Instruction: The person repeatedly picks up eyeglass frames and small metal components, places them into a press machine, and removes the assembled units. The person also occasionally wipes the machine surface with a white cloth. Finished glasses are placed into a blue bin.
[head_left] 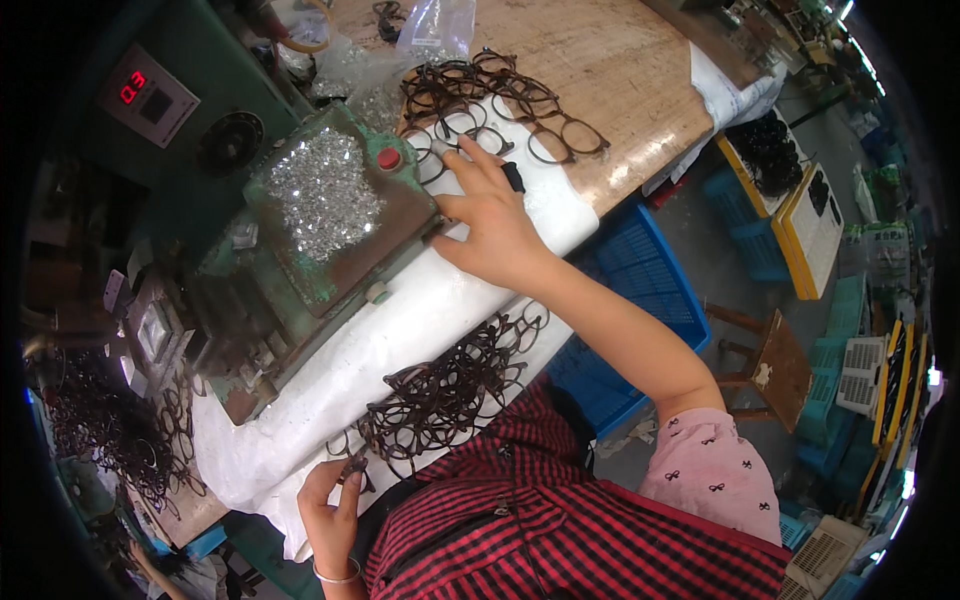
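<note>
My left hand (332,508) is low in the view, near the front edge of the white cloth. Its thumb and fingers pinch a dark eyeglass frame (354,467), partly hidden by the fingers. Beside it a heap of dark brown eyeglass frames (450,385) lies on the cloth. My right hand (492,225) reaches across the cloth with its fingers apart, next to the machine's red button (389,158). Its fingertips are near another spread of brown eyeglass frames (480,90); whether they touch one is unclear. A small black item (513,177) shows beside its fingers.
A green machine (190,60) with a lit red display stands at the left, small shiny metal bits (325,190) heaped on its top. More frames (110,425) pile up at far left. Right of the table are a blue basket (650,270), a wooden stool (775,375) and several crates.
</note>
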